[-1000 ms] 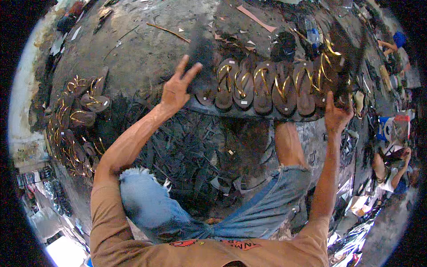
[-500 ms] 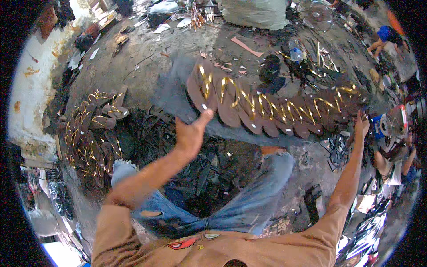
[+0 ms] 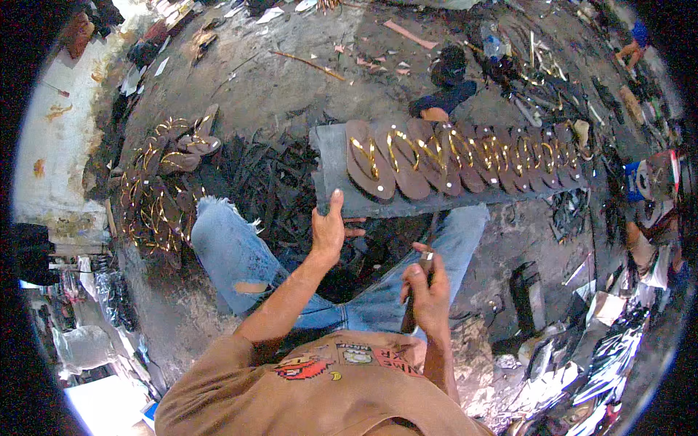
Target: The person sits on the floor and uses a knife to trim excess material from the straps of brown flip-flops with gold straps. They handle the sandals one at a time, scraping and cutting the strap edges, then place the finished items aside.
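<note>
One hand now steadies the grey board (image 3: pixel 342 196) of brown sandals (image 3: pixel 465 152): left hand (image 3: pixel 329 231) grips its edge, while right hand (image 3: pixel 427 287) has let go and clenches a small tool (image 3: pixel 427 256).

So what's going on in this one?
A person sits on the floor with a grey board across the knees, a row of brown sandals with gold straps laid overlapping on it. The left hand grips the board's near edge; the right hand holds a small tool upright. More sandals lie heaped to the left.
</note>
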{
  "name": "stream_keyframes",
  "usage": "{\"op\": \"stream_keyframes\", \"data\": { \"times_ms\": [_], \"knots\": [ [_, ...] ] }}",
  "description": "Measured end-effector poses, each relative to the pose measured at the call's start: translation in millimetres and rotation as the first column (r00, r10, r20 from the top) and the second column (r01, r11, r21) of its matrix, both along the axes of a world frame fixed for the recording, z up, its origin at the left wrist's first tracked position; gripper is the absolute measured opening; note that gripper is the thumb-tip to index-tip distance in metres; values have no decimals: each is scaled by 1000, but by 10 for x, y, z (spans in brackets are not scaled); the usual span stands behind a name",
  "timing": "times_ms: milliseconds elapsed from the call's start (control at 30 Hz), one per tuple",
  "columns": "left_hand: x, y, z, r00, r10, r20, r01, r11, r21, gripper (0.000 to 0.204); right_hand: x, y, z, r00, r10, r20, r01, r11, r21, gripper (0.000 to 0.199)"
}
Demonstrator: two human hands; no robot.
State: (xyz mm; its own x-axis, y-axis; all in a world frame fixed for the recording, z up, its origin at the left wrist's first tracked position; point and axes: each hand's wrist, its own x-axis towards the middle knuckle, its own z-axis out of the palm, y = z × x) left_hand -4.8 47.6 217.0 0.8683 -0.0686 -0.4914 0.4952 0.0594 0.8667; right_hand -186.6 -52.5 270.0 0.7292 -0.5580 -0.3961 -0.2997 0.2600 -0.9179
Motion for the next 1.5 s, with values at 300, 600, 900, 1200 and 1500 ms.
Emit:
{"op": "stream_keyframes", "data": {
  "times_ms": [300,600,900,1200,1500],
  "knots": [
    [128,208,190,948,-82,-306,53,994,-100,38,11,546,-360,892,327,-313,-360,931,-55,52],
    [82,313,367,921,-218,-324,143,960,-241,30,1103,419,-1011,923,308,-232,-380,829,-411,31],
    [76,434,464,944,-189,-272,123,962,-244,27,1679,385,-1876,937,314,153,-40,532,-846,34],
    [40,955,565,962,273,25,-234,864,-446,23,2603,-80,-1547,946,319,-46,-239,597,-766,34],
    [591,756,-589,992,-67,-108,-32,686,-727,58,2391,488,-268,809,508,297,-470,861,-193,40]
  ]
}}
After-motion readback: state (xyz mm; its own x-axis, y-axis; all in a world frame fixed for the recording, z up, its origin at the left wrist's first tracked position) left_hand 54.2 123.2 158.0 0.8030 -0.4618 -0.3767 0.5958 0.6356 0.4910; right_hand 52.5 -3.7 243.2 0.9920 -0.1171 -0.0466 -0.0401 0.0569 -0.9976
